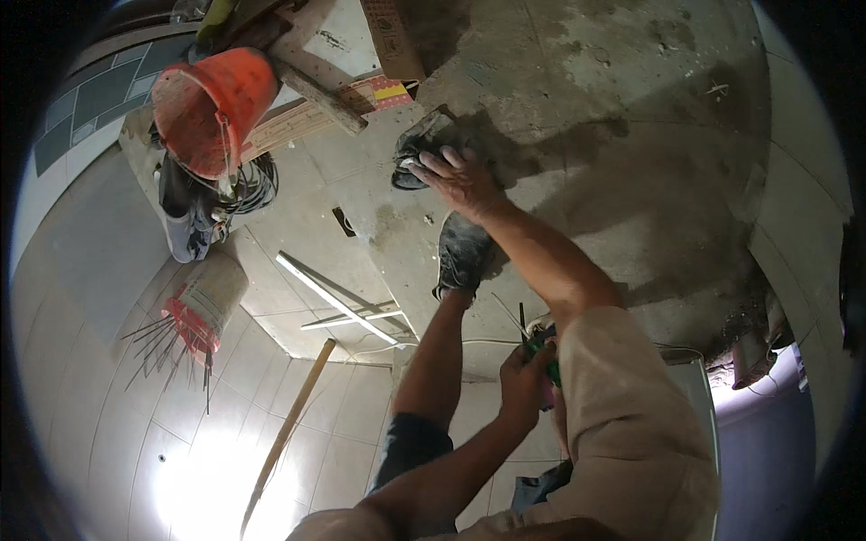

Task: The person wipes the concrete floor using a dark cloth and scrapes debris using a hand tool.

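Head view: right hand on a crumpled dark-grey bundle, left hand around a green-and-black object

The right hand's fingers lie slightly spread over the bundle; whether they grip, I cannot tell. The left hand, nearer the body, curls closed on the object, mostly hidden. A dusty black shoe is just below the right hand, a tilted orange-red bucket well to its left; thin white strips lie left of the left hand

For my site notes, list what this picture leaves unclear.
In the head view:
- Green item: full shape hidden by the left hand.
- Dark bundle: partly covered by the right hand.
- Lower-left wall tiles: washed out by glare.
- Black object, far right: cut by the lens rim.
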Demonstrator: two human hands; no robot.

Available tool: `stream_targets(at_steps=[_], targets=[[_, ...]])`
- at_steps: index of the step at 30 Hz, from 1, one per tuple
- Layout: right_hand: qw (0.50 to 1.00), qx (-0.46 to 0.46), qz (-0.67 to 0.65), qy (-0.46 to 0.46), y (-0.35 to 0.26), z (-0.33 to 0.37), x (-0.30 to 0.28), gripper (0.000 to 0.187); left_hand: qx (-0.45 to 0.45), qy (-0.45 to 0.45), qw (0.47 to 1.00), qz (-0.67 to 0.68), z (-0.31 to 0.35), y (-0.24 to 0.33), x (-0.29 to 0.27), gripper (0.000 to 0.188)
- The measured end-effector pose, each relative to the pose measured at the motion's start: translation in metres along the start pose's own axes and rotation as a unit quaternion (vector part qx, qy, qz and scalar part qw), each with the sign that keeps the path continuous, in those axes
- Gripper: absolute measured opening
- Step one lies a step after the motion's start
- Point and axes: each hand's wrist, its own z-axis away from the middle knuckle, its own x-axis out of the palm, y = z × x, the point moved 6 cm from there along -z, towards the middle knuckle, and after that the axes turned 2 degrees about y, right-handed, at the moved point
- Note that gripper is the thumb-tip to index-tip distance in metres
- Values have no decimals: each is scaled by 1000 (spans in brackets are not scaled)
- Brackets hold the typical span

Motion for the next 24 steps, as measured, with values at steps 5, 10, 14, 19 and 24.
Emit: stream_targets(at_steps=[5,10,14,19,24], targets=[[989,33,86,118,97,-54,-30,60,-5,-23,997,-70,-1,9,-6,21],[921,343,87,165,231,-10,-94,47,2,-27,1000,4,6,53,9,21],[906,357,78,214,182,-5,-115,51,20,-10,999,29,1,50,9,21],[973,178,65,130,106,-95,-29,51,33,-32,998,-34,8,69,31,19],[941,218,221,132,267,-107,-71,52,13,-17,999,-32,-2,74,17,18]])
